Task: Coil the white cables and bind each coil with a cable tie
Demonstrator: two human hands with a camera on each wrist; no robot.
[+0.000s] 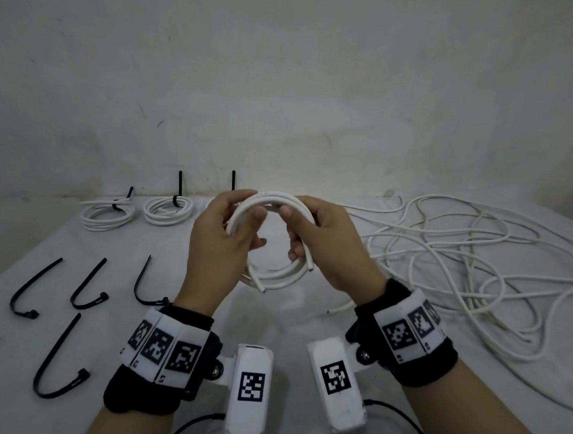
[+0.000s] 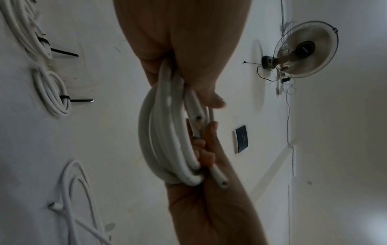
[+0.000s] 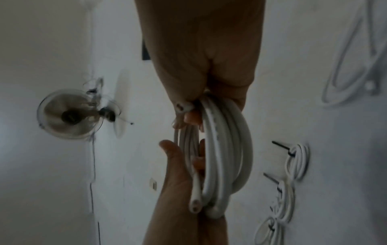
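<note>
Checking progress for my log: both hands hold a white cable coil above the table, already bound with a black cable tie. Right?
Not quite: the coil in the left hand and right hand has no tie on it yet, as the head view shows. The rest is right.

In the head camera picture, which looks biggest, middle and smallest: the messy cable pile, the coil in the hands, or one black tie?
1. Messy cable pile, biggest by far.
2. Coil in the hands.
3. Black tie, smallest, though it lies nearer the camera.

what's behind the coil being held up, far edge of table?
Behind the held coil a black tie tail sticks up against the wall, with a sliver of white beside the left hand. The hands and coil cover whatever that tie binds.
</note>
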